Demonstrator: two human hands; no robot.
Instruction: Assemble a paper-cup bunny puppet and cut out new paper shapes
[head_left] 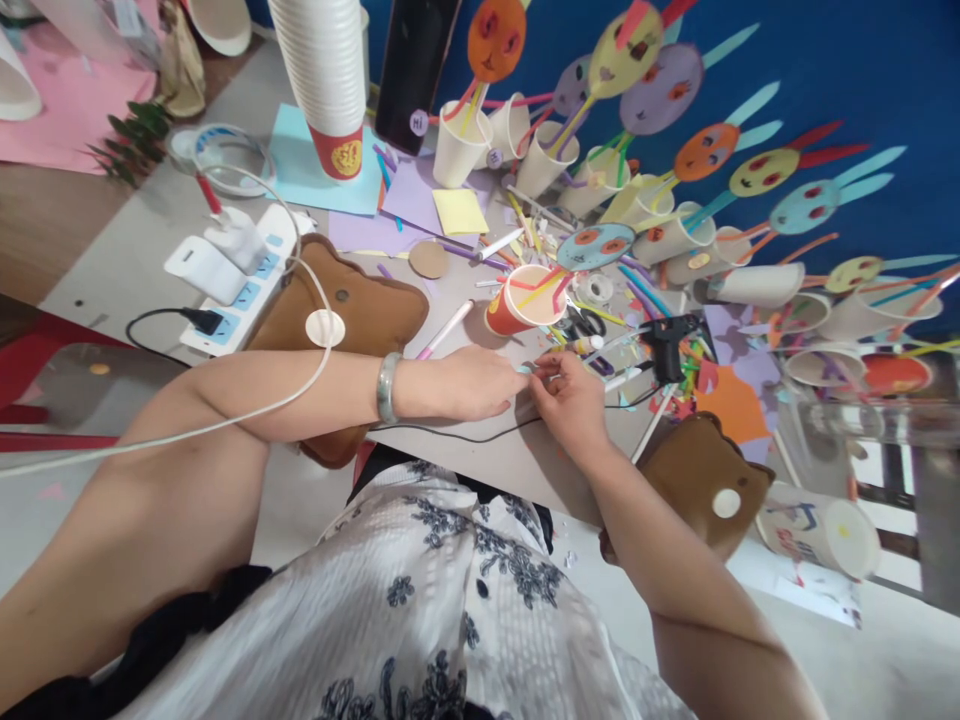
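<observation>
My left hand (476,385), with a bangle on its wrist, and my right hand (574,400) meet at the near edge of the table. Their fingertips are pinched together on a small pale blue piece (527,369), probably paper, mostly covered by the fingers. Just beyond them stands a red and white paper cup (517,305) with straws in it. A light blue paper face (596,246) with orange eyes tops those straws. A white marker (446,329) with a pink end lies beside my left hand. Black-handled scissors (583,325) lie past my right hand.
Paper cups with straw-mounted animal faces (765,172) line the back. A tall cup stack (330,90) stands left, near a power strip (244,300). A white cable (330,345) crosses my left arm. A black glue gun (666,348) lies right, among paper scraps. Brown cushions (367,300) flank me.
</observation>
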